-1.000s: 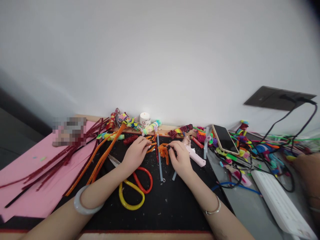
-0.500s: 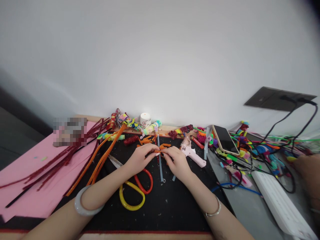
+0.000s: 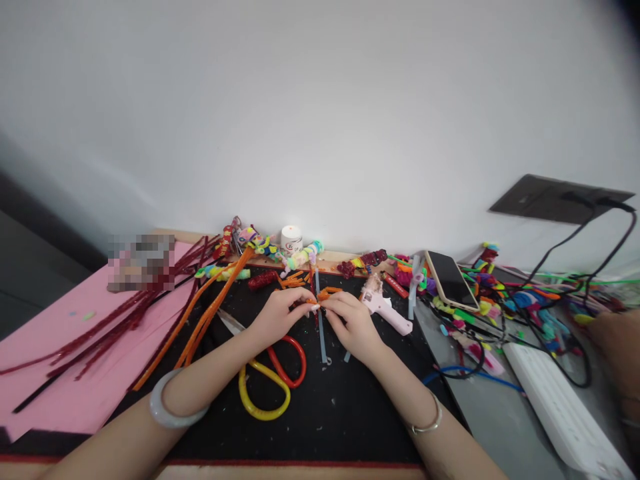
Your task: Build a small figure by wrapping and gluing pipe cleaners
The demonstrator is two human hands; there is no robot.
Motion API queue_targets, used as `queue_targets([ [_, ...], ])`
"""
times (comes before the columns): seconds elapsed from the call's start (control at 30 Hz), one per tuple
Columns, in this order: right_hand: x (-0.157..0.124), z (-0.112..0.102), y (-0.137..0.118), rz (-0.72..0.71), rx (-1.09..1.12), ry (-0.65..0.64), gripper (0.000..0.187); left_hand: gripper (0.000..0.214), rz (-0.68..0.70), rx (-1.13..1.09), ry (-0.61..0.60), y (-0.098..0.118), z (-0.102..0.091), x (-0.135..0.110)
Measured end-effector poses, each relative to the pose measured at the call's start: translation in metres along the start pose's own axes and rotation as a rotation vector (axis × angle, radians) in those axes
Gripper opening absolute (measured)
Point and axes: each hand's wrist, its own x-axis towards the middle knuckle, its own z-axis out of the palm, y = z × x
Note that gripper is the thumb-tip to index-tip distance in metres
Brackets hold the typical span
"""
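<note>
Over the black mat point(image 3: 345, 420), my left hand point(image 3: 287, 313) and my right hand point(image 3: 350, 323) meet, fingertips pinched together. Between them is a short orange pipe cleaner piece point(image 3: 311, 301), mostly covered by the fingers. Several cut orange pipe cleaner pieces point(image 3: 294, 281) lie just behind my hands. A translucent glue stick point(image 3: 323, 340) rests on the mat below my fingertips. To the right of my right hand lies a pale pink glue gun point(image 3: 387, 310). Scissors point(image 3: 265, 410) with one yellow and one red handle loop lie partly under my left forearm.
Long orange pipe cleaners point(image 3: 200, 323) and dark red ones point(image 3: 125, 317) spread at left over pink paper point(image 3: 50, 353). Fuzzy figures and a white cup point(image 3: 291, 240) line the wall. At right are a phone point(image 3: 451, 280), cables, a white power strip point(image 3: 565, 407) and another person's arm point(image 3: 617, 353).
My fingertips have shifted slightly around the orange piece, and less of it shows between them. Everything else on the table stays put.
</note>
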Motion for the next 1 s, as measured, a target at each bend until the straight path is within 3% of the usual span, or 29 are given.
queue_targets([
  [0.27,-0.0007,0.0004,-0.0023,0.003,-0.018,-0.074,0.022,0.021,0.003,-0.021,-0.046,0.002,-0.0003,-0.0008],
  [0.5,-0.001,0.0027,-0.0034,0.059,0.062,0.02,0.019,0.014,-0.055,-0.168,-0.052,-0.0006,0.0029,-0.0011],
  [0.73,-0.0001,0.0022,-0.0043,0.147,0.179,0.037,0.022,0.022,-0.1,-0.227,-0.048,-0.0046,0.0049,0.0003],
  [1.0,0.0,0.0051,-0.0053,0.254,0.292,0.047,0.007,0.015,0.037,-0.066,-0.146,-0.0012,0.0023,0.0007],
])
